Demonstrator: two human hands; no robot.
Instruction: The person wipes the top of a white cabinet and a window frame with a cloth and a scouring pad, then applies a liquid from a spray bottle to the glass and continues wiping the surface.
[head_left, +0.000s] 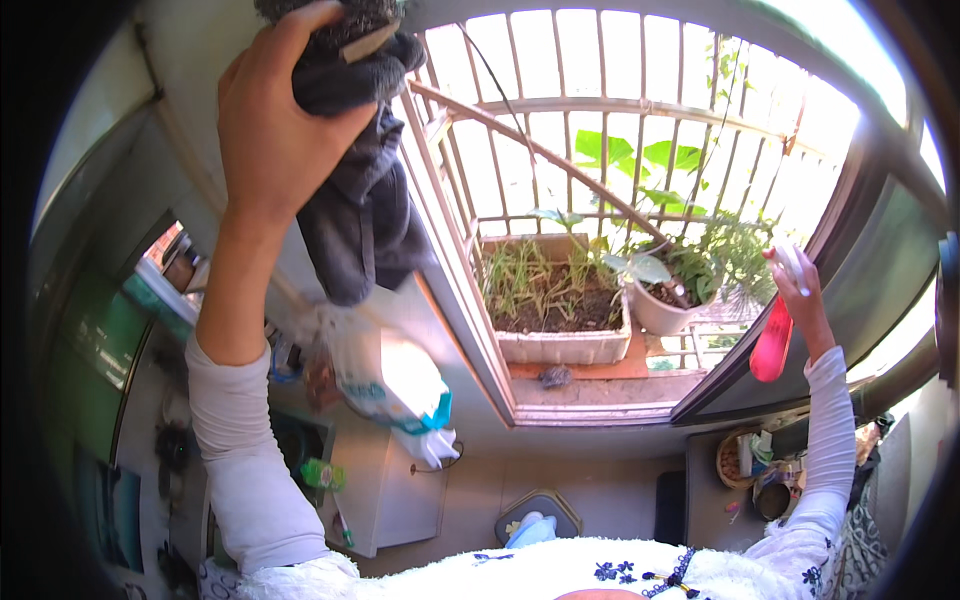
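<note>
At the upper left, my left hand (274, 142) is raised and closed around a bundle of dark cloth (360, 180), which looks like socks; its lower ends hang beside the window frame. A fuzzy dark piece with a pale tag shows at the top of the bundle. On the right, my right hand (802, 289) holds a pink plastic item (772, 341) that hangs below the fingers, and a whitish piece (791, 266) shows at the fingertips. What these two items are, I cannot tell.
Between my arms a barred window (600, 414) frames a rectangular planter (562, 345) and a round plant pot (664, 315). A tissue pack (397, 382) hangs at the left wall. Below are a grey stool (536, 506) and a basket (731, 457) on a cabinet.
</note>
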